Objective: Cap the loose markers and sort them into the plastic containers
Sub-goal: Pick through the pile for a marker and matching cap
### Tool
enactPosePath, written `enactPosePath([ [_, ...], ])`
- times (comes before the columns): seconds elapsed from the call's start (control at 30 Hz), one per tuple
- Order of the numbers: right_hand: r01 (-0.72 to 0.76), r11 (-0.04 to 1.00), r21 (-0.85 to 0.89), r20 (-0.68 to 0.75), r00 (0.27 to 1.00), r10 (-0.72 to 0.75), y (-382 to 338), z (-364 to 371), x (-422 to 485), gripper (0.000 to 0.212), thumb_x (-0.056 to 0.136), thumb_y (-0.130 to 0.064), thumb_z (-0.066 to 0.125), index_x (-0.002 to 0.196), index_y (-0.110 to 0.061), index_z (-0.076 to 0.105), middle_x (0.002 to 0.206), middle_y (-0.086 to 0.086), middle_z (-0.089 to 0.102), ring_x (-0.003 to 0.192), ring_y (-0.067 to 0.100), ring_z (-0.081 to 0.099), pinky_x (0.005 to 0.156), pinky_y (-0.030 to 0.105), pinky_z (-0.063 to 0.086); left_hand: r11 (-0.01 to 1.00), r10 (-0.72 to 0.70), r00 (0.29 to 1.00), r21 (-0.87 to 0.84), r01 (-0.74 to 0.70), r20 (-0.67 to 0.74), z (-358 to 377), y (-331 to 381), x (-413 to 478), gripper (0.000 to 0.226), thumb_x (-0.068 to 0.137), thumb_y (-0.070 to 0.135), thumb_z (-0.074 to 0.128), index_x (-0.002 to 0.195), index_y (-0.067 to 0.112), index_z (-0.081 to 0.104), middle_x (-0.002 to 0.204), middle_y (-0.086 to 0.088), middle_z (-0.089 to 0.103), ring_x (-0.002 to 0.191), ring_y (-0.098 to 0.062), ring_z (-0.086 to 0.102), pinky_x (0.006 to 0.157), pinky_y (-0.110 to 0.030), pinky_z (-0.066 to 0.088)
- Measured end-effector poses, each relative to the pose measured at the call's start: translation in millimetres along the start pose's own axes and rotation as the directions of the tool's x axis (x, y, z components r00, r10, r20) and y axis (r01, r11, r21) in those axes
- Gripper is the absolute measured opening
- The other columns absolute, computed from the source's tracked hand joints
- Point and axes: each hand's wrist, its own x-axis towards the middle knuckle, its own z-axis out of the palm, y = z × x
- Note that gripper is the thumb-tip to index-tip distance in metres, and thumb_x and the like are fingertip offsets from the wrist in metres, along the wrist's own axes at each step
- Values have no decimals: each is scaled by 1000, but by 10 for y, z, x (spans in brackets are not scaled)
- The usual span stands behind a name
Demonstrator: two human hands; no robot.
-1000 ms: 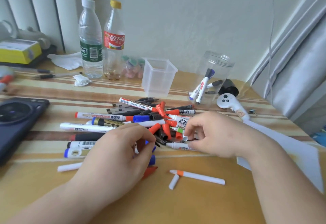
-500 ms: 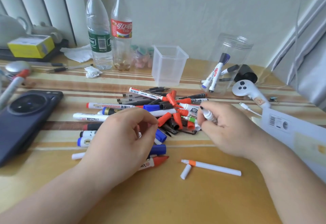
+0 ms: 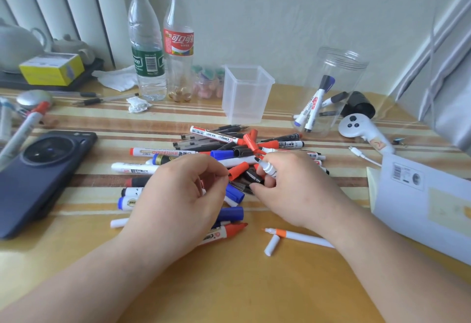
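A pile of markers and loose caps (image 3: 224,149) in red, blue and black lies mid-table. My right hand (image 3: 298,190) grips an uncapped white marker with a black tip (image 3: 267,168), tip pointing up-left, above the pile. My left hand (image 3: 178,195) hovers over the pile's left side with fingers curled, thumb and forefinger pinched near a red cap (image 3: 238,170); what it holds is hidden. An empty square plastic cup (image 3: 246,93) stands behind the pile. A round clear jar (image 3: 334,88) at right holds capped markers.
Two bottles (image 3: 163,40) stand at the back. A dark phone (image 3: 38,175) lies left. A white controller (image 3: 356,126), cable and white box (image 3: 428,203) sit right. An orange-banded white pen (image 3: 298,237) and its cap lie near the front.
My right hand picked an uncapped marker out of the pile and lifted it. My left hand stayed over the pile's left side. The camera moved closer.
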Motion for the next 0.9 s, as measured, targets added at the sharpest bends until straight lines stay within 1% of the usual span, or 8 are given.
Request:
enactPosePath([
  [0.17, 12, 996, 91, -89, 996, -4, 7, -63, -47, 22, 78, -27, 70, 67, -12, 58, 58, 0, 58, 53, 21, 52, 50, 38, 49, 999, 40, 999, 16, -40, 6, 8, -33, 22, 13, 86, 25, 70, 86, 37, 68, 84, 28, 60, 75, -2, 57, 64, -8, 41],
  [0.3, 66, 880, 471, -65, 997, -41, -18, -161, -150, 14, 77, -13, 80, 72, -14, 67, 43, -12, 46, 43, 9, 38, 47, 27, 40, 993, 47, 988, -117, -30, 150, -16, -56, 55, 37, 85, 50, 64, 121, 42, 62, 101, 20, 61, 74, -10, 61, 62, -16, 45],
  [0.4, 95, 774, 626, -37, 995, -92, -55, -171, -193, 12, 74, -18, 81, 78, -20, 70, 45, -11, 41, 50, 16, 40, 53, 40, 42, 960, 25, 964, -275, 51, 265, -38, -43, 58, 36, 85, 51, 60, 120, 41, 65, 90, 20, 68, 64, -5, 62, 63, -21, 50],
  [0.5, 80, 766, 637, 28, 992, -127, -47, -167, -181, 20, 74, -25, 76, 92, -29, 70, 56, -8, 50, 58, 21, 49, 58, 38, 46, 888, 25, 964, -448, 100, 264, -57, -18, 84, 9, 91, 30, 66, 97, 31, 73, 65, 10, 67, 54, -12, 62, 55, -29, 53],
  [0.6, 13, 791, 612, 235, 952, -198, 31, -213, -207, 36, 86, -23, 64, 117, -41, 60, 86, -9, 63, 80, 14, 60, 66, 21, 48, 760, -42, 969, -622, 190, 244, -79, -50, 114, 8, 93, 30, 68, 89, 24, 71, 70, -8, 67, 53, -24, 58, 54, -35, 49],
  [0.67, 48, 836, 547, 252, 943, -219, 56, -257, -234, 33, 100, -24, 54, 122, -47, 56, 99, -13, 65, 87, 2, 61, 72, 17, 47, 679, -90, 967, -696, 235, 239, -81, -83, 135, 17, 91, 31, 59, 89, 19, 71, 79, -13, 67, 56, -26, 56, 53, -35, 46],
  [0.8, 153, 935, 319, 217, 949, -230, 20, -352, -270, 52, 92, -58, 34, 144, -52, 39, 86, -20, 68, 79, 1, 62, 70, 16, 44, 673, -115, 966, -697, 247, 232, -71, -120, 158, 21, 92, 33, 56, 88, 17, 70, 83, -18, 65, 61, -29, 52, 55, -35, 42],
  [0.9, 164, 944, 286, 205, 952, -228, -2, -408, -298, 57, 90, -64, 27, 146, -56, 34, 76, -9, 66, 71, 6, 60, 67, 22, 47, 682, -103, 966, -690, 242, 237, -83, -109, 145, 21, 92, 34, 56, 89, 19, 70, 82, -14, 66, 60, -26, 53, 54, -33, 41],
])
